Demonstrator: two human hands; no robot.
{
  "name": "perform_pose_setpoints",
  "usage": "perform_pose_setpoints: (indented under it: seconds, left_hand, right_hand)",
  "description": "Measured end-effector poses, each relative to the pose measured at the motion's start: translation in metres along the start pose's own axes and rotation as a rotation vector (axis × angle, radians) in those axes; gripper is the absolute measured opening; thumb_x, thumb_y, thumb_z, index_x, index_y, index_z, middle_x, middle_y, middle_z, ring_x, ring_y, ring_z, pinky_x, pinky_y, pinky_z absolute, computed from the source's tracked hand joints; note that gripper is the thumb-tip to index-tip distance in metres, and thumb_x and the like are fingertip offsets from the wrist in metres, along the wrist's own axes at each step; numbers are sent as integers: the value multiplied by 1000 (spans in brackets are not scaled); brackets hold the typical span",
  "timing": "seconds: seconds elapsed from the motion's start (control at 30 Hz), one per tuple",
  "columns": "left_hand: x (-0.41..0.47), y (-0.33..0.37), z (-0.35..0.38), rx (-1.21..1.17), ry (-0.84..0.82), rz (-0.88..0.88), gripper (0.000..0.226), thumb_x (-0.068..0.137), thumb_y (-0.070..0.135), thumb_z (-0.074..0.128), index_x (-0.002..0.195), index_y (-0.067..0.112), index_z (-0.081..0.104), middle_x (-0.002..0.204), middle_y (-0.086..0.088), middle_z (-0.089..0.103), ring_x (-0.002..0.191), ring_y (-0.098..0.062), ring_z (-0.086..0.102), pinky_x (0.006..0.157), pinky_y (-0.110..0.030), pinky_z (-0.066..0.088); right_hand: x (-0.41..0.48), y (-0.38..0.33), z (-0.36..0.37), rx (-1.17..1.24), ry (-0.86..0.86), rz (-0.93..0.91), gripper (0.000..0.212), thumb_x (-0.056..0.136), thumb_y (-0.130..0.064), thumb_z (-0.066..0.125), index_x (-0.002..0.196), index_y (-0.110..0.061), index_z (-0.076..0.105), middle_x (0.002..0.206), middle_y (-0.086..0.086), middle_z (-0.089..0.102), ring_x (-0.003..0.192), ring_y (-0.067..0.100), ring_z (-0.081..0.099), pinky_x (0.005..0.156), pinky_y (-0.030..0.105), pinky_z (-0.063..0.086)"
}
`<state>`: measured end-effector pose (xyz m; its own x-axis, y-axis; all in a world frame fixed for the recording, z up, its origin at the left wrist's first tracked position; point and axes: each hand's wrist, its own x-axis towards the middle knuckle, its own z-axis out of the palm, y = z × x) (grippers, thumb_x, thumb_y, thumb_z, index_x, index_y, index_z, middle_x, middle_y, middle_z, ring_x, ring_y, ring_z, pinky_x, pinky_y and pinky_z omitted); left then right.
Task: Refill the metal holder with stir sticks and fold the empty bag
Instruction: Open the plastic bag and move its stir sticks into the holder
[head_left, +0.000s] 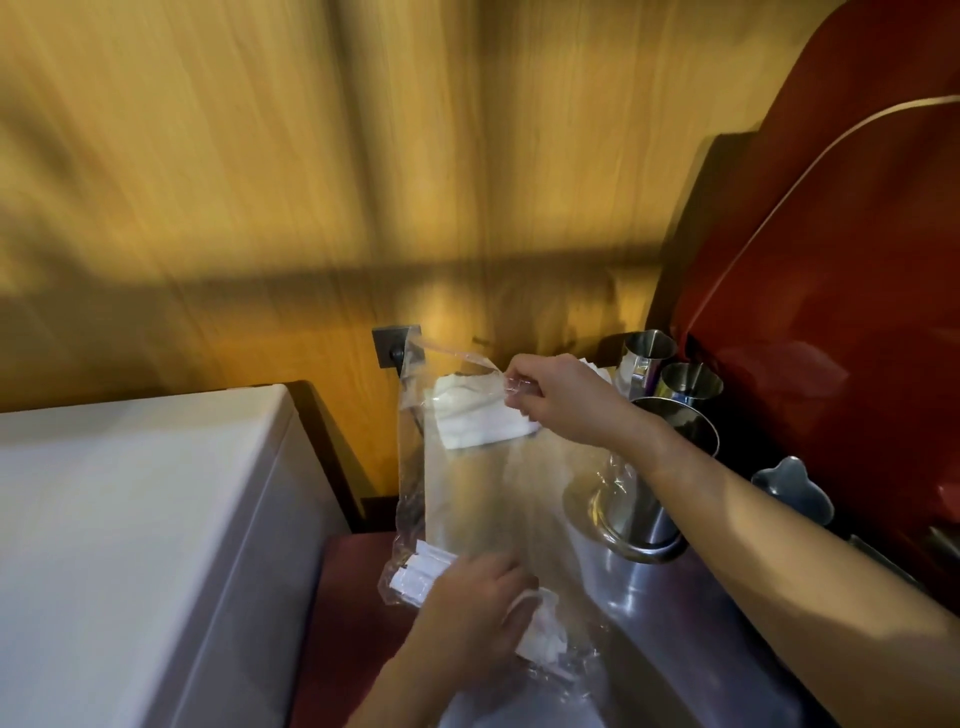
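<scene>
Right hand (558, 397) pinches the top edge of the clear bag (483, 483); left hand (475, 608) grasps its bottom, so its long side runs almost upright beside the metal holder (657, 499).

Café counter, steel pitchers (649, 358), red machine (831, 291), wood-panelled wall (311, 182)

Two bare forearms, left hand (475, 605) and right hand (558, 397) ungloved, sleeveless

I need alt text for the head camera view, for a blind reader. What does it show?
Two bare hands hold a clear plastic bag upright over a counter: the right hand pinches its top, the left hand grips its bottom. Shiny metal cups stand to the right.
</scene>
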<state>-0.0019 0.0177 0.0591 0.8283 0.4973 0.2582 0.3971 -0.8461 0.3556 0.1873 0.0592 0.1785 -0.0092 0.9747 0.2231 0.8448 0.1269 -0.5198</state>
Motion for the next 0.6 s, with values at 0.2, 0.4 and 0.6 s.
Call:
perform_pose_setpoints:
  seconds: [0.2, 0.4, 0.6]
  left_hand:
    - [55, 14, -95, 183, 588, 185, 15, 83, 19, 52, 87, 12, 65, 81, -3, 67, 76, -16, 56, 68, -29, 41]
    - [80, 3, -136, 573, 270, -32, 56, 80, 36, 66, 129, 18, 47, 129, -7, 56, 125, -26, 47, 105, -44, 30]
    - [80, -9, -137, 528, 194, -57, 21, 94, 34, 46, 109, 25, 57, 104, 7, 68, 101, -17, 58, 96, -30, 24]
  right_hand:
    - [-5, -9, -7, -67, -36, -70, 9, 87, -22, 58, 92, -15, 57, 68, -12, 50, 63, 8, 50, 57, 28, 40]
    - [-12, -18, -12, -102, -54, -129, 8, 86, -23, 60, 85, -23, 53, 65, -16, 46, 61, 2, 48, 52, 19, 31]
    - [-21, -22, -20, -229, -73, -132, 26, 81, -37, 64, 100, -21, 56, 84, -8, 60, 75, 11, 51, 59, 18, 28]
